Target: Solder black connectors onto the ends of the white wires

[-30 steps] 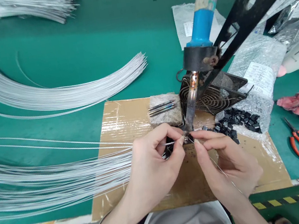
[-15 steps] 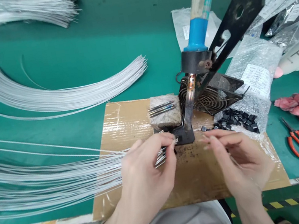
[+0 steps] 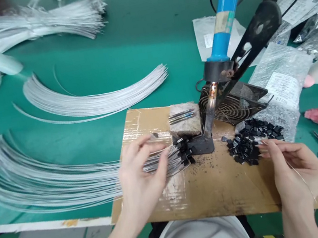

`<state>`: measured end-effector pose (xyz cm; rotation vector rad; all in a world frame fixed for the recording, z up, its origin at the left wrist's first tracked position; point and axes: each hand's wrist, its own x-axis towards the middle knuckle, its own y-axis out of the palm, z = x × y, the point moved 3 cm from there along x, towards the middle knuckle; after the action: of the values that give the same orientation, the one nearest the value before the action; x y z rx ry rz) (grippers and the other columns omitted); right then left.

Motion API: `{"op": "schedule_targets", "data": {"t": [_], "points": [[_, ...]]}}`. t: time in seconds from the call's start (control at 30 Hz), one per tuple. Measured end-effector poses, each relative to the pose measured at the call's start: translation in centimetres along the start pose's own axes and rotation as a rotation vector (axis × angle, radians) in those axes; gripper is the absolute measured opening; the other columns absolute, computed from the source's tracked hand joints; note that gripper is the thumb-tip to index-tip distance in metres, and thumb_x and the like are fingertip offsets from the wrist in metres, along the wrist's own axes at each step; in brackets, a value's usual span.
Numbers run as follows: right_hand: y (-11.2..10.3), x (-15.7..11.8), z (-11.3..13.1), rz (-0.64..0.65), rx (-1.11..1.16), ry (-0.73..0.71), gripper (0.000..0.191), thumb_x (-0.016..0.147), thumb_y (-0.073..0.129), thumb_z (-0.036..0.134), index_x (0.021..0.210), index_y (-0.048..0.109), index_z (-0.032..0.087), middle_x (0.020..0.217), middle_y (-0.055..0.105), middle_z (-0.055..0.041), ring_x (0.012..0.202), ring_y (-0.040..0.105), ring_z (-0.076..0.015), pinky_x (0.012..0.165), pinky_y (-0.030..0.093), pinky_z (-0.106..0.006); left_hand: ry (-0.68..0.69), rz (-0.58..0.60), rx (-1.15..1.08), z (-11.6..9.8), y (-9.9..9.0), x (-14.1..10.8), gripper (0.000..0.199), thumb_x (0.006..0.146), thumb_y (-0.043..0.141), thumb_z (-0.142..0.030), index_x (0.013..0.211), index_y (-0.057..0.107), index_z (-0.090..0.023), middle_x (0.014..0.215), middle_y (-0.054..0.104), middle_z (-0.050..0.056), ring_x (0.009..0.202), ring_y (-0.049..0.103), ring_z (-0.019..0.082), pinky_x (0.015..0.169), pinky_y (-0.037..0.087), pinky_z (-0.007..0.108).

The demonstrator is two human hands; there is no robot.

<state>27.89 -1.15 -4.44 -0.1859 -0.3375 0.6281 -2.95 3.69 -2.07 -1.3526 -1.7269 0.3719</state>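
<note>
Wire bundle (image 3: 66, 188) left of soldering iron (image 3: 221, 44), parts pile (image 3: 244, 148) right.

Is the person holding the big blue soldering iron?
No, a black stand holds the blue soldering iron, while the left hand and right hand are both away from it.

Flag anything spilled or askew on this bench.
Dark specks litter the cardboard in front of the black base plate, resembling spilled debris. The middle wire bundle has strands straying outward, odd against its otherwise neat curve.
</note>
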Motion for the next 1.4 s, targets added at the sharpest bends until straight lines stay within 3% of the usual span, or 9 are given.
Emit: {"op": "schedule_targets", "data": {"t": [0.17, 0.3, 0.43, 0.57, 0.83, 1.07, 1.27, 1.33, 1.4], "points": [[0.2, 0.2, -0.1, -0.001, 0.032, -0.004, 0.034, 0.074, 0.094, 0.045, 0.071, 0.072, 0.019, 0.081, 0.08, -0.0079, 0.069, 0.075, -0.0209, 0.065, 0.063, -0.032, -0.047, 0.073, 0.225, 4.6, -0.8, 7.3, 0.017, 0.096, 0.069, -0.034, 0.092, 0.077, -0.02, 0.111, 0.076, 0.014, 0.107, 0.067, 0.036, 0.102, 0.05, 0.054], [0.2, 0.4, -0.5, 0.006, 0.042, 0.003, 0.036, 0.073, 0.094, 0.048, 0.07, 0.072, 0.019, 0.081, 0.08, -0.0082, 0.068, 0.075, -0.0214, 0.062, 0.063, -0.032, -0.086, 0.136, 0.215, 8.4, 2.2, 13.3, 0.013, 0.09, 0.072, -0.03, 0.087, 0.076, -0.019, 0.101, 0.073, 0.013, 0.104, 0.065, 0.035, 0.104, 0.049, 0.054], [0.0, 0.4, -0.8, 0.013, 0.061, 0.023, 0.031, 0.073, 0.096, 0.041, 0.07, 0.074, 0.019, 0.08, 0.08, -0.0069, 0.067, 0.074, -0.0189, 0.063, 0.062, -0.029, -0.09, 0.144, 0.165, 9.5, 5.5, 15.9, 0.008, 0.082, 0.078, -0.023, 0.077, 0.074, -0.019, 0.101, 0.074, 0.014, 0.106, 0.064, 0.036, 0.105, 0.049, 0.055], [0.0, 0.4, -0.7, 0.006, 0.073, 0.039, 0.027, 0.069, 0.1, 0.031, 0.07, 0.076, 0.019, 0.079, 0.081, -0.0076, 0.067, 0.075, -0.0194, 0.064, 0.062, -0.028, -0.096, 0.079, 0.123, 9.3, 5.5, 15.9, 0.013, 0.083, 0.076, -0.02, 0.072, 0.07, -0.022, 0.098, 0.077, 0.013, 0.107, 0.066, 0.036, 0.104, 0.049, 0.054], [0.1, 0.3, -0.4, 0.01, 0.072, 0.021, 0.03, 0.072, 0.098, 0.037, 0.071, 0.075, 0.019, 0.081, 0.08, -0.0089, 0.069, 0.074, -0.0225, 0.067, 0.062, -0.034, -0.089, -0.055, -0.089, 7.3, 0.3, 14.3, 0.015, 0.095, 0.068, -0.037, 0.083, 0.071, -0.03, 0.093, 0.081, 0.003, 0.087, 0.075, 0.024, 0.088, 0.058, 0.038], [0.1, 0.1, -0.5, 0.003, 0.074, 0.01, 0.034, 0.074, 0.096, 0.042, 0.069, 0.073, 0.018, 0.079, 0.079, -0.0092, 0.066, 0.074, -0.0217, 0.063, 0.063, -0.034, -0.143, -0.082, -0.138, 5.0, -1.0, 13.0, 0.015, 0.094, 0.068, -0.035, 0.082, 0.068, -0.026, 0.085, 0.079, 0.002, 0.081, 0.076, 0.021, 0.082, 0.056, 0.036], [-0.3, -0.1, 0.3, -0.039, 0.12, 0.025, 0.032, 0.082, 0.092, 0.045, 0.086, 0.074, 0.019, 0.074, 0.078, -0.0028, 0.056, 0.071, -0.0176, 0.059, 0.061, -0.031, -0.173, 0.106, -0.246, 2.1, -4.3, 10.4, 0.012, 0.084, 0.075, -0.026, 0.073, 0.071, -0.021, 0.063, 0.07, 0.0, 0.057, 0.059, 0.014, 0.055, 0.043, 0.029], [-0.5, -0.5, 0.5, 0.0, 0.137, 0.032, 0.033, 0.091, 0.083, 0.05, 0.089, 0.074, 0.018, 0.07, 0.074, 0.0005, 0.051, 0.065, -0.014, 0.054, 0.056, -0.027, -0.093, 0.341, -0.249, 1.3, -5.3, 9.0, 0.018, 0.083, 0.074, -0.026, 0.066, 0.073, -0.022, 0.057, 0.068, -0.001, 0.049, 0.051, 0.012, 0.047, 0.037, 0.027], [-0.6, -1.5, 1.0, 0.125, 0.159, 0.03, 0.037, 0.097, 0.076, 0.05, 0.083, 0.076, 0.017, 0.068, 0.071, -0.0001, 0.049, 0.061, -0.0129, 0.049, 0.05, -0.026, -0.084, 0.684, -0.383, 0.8, -5.3, 7.2, 0.02, 0.085, 0.073, -0.024, 0.065, 0.076, -0.023, 0.054, 0.067, -0.001, 0.047, 0.05, 0.012, 0.043, 0.036, 0.025]]}}
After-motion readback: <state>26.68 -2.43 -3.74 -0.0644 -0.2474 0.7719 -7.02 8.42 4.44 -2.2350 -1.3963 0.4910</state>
